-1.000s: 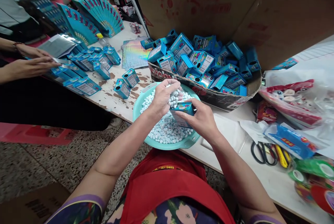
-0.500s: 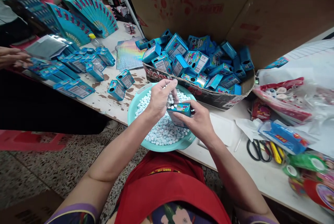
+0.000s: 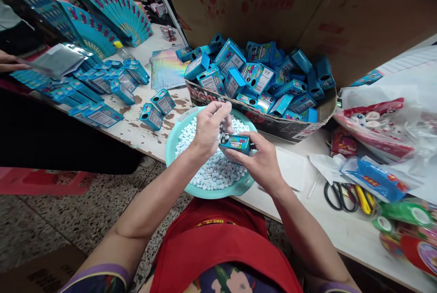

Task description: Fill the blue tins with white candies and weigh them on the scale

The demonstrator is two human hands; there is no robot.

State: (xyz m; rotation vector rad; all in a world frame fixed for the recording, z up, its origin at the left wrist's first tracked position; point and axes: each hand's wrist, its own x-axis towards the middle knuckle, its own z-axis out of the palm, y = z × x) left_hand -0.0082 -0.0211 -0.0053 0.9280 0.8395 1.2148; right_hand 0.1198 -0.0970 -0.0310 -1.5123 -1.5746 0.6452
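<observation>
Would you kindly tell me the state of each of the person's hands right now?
Left hand: curled by one end of the small blue box; whether it holds anything cannot be told.
Right hand: closed, holding the small blue box.

Blue box [image 3: 236, 143], pale-blue candies [image 3: 216, 179], turquoise basin [image 3: 170, 147].

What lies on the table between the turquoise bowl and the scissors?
In the head view, a flat white item and a thin clear strip lie between the bowl and the scissors; the right wrist crosses above that stretch.
</observation>
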